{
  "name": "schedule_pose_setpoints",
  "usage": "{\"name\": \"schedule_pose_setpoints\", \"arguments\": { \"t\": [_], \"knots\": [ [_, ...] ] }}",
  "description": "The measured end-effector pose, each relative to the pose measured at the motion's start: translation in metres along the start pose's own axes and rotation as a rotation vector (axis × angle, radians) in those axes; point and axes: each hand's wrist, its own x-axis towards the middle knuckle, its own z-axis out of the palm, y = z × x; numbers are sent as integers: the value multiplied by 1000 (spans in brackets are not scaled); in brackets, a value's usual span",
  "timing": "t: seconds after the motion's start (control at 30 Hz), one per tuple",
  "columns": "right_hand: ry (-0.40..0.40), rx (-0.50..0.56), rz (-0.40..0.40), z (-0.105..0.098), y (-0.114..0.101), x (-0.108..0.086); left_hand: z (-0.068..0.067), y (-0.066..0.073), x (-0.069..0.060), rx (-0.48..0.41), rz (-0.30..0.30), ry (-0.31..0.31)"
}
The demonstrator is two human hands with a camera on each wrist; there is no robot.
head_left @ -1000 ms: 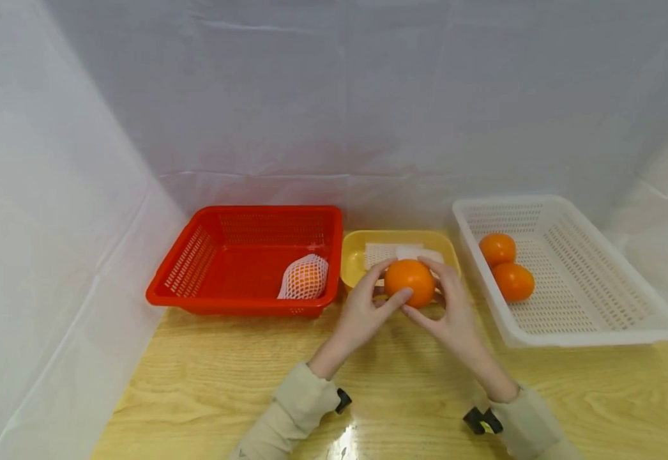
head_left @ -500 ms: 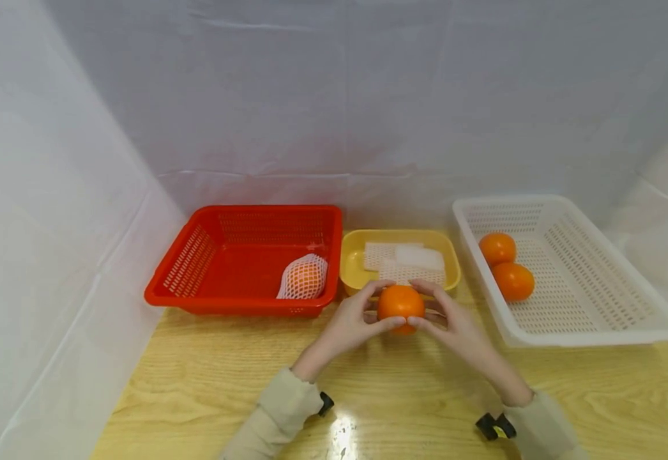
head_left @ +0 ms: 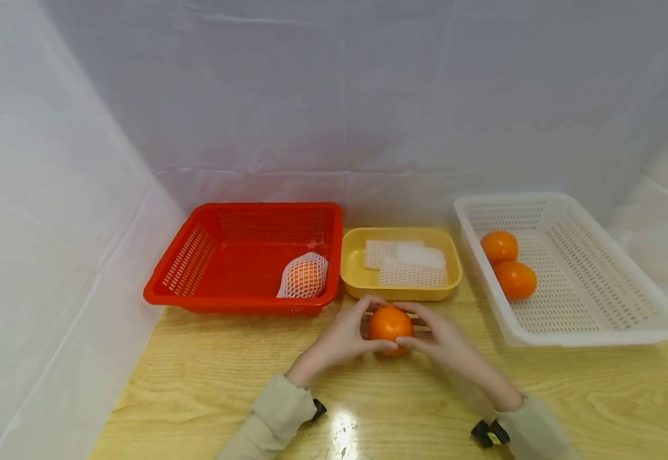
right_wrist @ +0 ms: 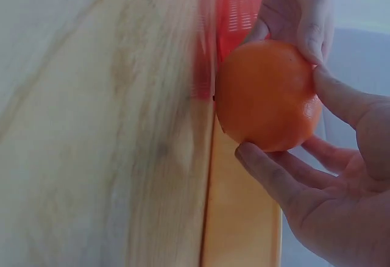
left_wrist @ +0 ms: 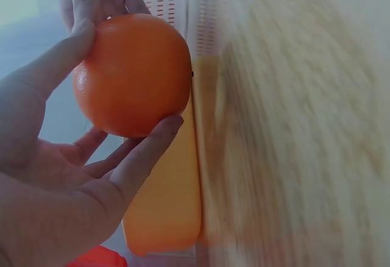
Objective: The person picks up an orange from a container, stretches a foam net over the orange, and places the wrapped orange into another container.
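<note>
Both hands hold one round orange fruit over the table just in front of the yellow tray. My left hand grips its left side with thumb and fingers, and my right hand grips the right side; the thumbs meet at the near side. In the left wrist view the fruit sits between the curved fingers of the left hand. The right wrist view shows the fruit pinched by the right hand. White foam nets lie in the tray.
A red basket at the left holds a fruit in a white foam net. At the right, a white basket holds two bare orange fruits. White sheeting hangs behind and at both sides.
Both hands have brought the fruit from over the yellow tray down and toward the near side, slightly left. The foam nets in the tray are now uncovered.
</note>
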Motion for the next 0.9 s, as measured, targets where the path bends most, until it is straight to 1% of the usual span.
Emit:
{"name": "schedule_pose_setpoints", "arguments": {
  "t": [0.1, 0.27, 0.53, 0.7, 0.8, 0.9],
  "knots": [
    [-8, -5, -2, 2, 1, 0, 0, -2, -1, 16, -4, -13],
    [-28, 18, 13, 3, 2, -1, -1, -5, -2, 54, 1, -33],
    [-71, 11, 73, 2, 4, -3, -5, -8, -3, 82, -6, -82],
    [-91, 10, 70, 1, 6, -3, -5, -7, -3, 95, -5, -95],
    [-69, 12, 63, -2, 5, 0, -5, -7, -3, 106, -10, -99],
    [10, -10, 25, -9, 0, 7, -5, -7, -3, 125, -20, -104]
  ]
}}
